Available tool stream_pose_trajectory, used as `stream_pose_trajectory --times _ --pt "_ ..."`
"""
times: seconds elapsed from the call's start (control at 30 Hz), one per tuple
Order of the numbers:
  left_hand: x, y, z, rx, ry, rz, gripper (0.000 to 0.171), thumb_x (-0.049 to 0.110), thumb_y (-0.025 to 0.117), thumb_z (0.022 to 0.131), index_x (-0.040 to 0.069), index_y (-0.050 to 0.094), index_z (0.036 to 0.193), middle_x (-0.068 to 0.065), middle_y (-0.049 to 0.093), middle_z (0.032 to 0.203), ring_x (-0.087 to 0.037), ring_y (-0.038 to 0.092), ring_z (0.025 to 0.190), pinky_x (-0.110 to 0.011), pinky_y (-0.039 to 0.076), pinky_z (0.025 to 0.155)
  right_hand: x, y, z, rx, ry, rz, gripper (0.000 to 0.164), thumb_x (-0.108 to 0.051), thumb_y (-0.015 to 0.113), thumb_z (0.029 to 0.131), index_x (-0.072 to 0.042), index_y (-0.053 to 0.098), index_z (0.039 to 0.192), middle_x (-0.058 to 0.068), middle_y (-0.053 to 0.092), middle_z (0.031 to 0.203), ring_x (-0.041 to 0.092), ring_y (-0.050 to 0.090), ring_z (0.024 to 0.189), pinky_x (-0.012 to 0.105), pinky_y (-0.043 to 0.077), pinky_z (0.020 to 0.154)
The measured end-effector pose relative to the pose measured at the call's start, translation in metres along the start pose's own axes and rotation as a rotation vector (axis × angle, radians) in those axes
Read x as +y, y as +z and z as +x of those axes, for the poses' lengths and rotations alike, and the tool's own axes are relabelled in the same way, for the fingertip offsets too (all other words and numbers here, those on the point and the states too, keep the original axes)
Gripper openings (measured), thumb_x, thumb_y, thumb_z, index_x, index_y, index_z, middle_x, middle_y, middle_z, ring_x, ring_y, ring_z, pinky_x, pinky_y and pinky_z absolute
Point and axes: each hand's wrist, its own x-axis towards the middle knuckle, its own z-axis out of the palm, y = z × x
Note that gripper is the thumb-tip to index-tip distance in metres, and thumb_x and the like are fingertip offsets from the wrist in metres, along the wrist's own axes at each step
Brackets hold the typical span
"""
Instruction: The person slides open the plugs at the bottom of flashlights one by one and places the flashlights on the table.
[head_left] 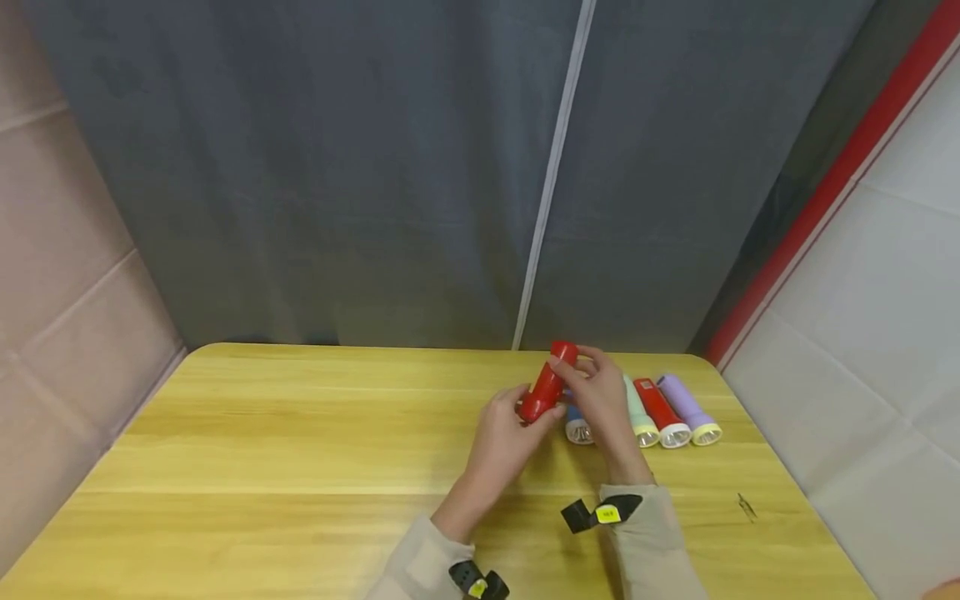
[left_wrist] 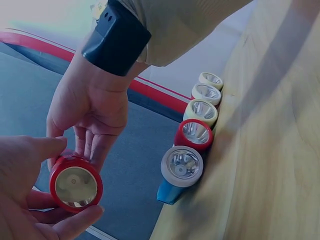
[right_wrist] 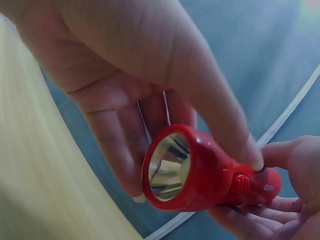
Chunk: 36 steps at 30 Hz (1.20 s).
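A red flashlight (head_left: 547,390) is held up over the table between both hands. My left hand (head_left: 501,437) grips it from the left, with thumb and fingers around it. My right hand (head_left: 604,402) holds it from the other side, the thumb pressed along its body near the switch (right_wrist: 241,184) in the right wrist view. Its round reflector (left_wrist: 76,186) faces the left wrist camera. Just beyond the right hand lies a row of flashlights: a blue one (left_wrist: 170,192) with a grey head, a red-headed one (left_wrist: 195,134), a pale green one (head_left: 637,410), a red one with white rim (head_left: 657,408) and a purple one (head_left: 681,400).
The wooden table (head_left: 262,450) stands against a dark grey curtain (head_left: 337,183). A small dark thin object (head_left: 746,507) lies at the table's right. White panels (head_left: 870,333) with a red strip rise along the right side.
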Motion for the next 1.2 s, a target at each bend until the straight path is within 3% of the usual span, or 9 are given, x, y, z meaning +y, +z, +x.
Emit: stream_pose_trajectory --times 0.13,0.53,0.77,0.97,1.2 --pt "0.000 -0.005 -0.002 -0.012 0.002 -0.006 0.044 0.042 0.077 0.088 0.011 0.069 0.118 -0.005 0.070 0.104 -0.012 0.061 0.079 -0.022 0.058 0.068 -0.007 0.002 -0.006 -0.002 -0.041 -0.024 0.063 -0.039 0.072 0.093 -0.010 0.047 0.144 0.018 0.062 0.138 0.035 0.068 0.112 0.039 0.061 0.086" --pt "0.001 -0.025 -0.005 -0.080 0.023 0.057 0.046 0.031 0.077 0.091 0.011 0.065 0.130 -0.007 0.071 0.119 -0.020 0.068 0.098 -0.036 0.062 0.084 -0.025 0.010 -0.028 -0.054 -0.206 -0.043 0.057 -0.030 0.076 0.092 -0.011 0.048 0.138 0.017 0.063 0.133 0.032 0.075 0.100 0.040 0.061 0.087" --pt "0.002 -0.034 -0.010 -0.081 0.035 0.000 0.057 0.038 0.078 0.088 0.013 0.061 0.136 -0.006 0.071 0.122 -0.023 0.069 0.107 -0.037 0.062 0.087 -0.032 0.011 -0.037 -0.084 -0.273 -0.048 0.056 -0.024 0.076 0.092 -0.012 0.048 0.139 0.017 0.062 0.136 0.037 0.073 0.108 0.044 0.060 0.090" --pt "0.001 -0.038 -0.015 -0.087 0.062 -0.042 0.055 0.036 0.081 0.086 0.015 0.063 0.133 -0.003 0.072 0.123 -0.021 0.068 0.111 -0.038 0.061 0.090 -0.037 0.007 -0.044 -0.133 -0.332 -0.067 0.057 -0.024 0.076 0.092 -0.012 0.051 0.142 0.016 0.060 0.142 0.039 0.069 0.117 0.047 0.057 0.094" --pt "0.003 -0.042 -0.016 -0.105 0.104 -0.073 0.054 0.033 0.084 0.083 0.017 0.065 0.132 0.000 0.073 0.122 -0.018 0.068 0.111 -0.038 0.059 0.093 -0.040 0.005 -0.050 -0.146 -0.389 -0.085 0.053 -0.021 0.078 0.090 -0.015 0.056 0.138 0.011 0.064 0.136 0.034 0.069 0.117 0.045 0.058 0.093"
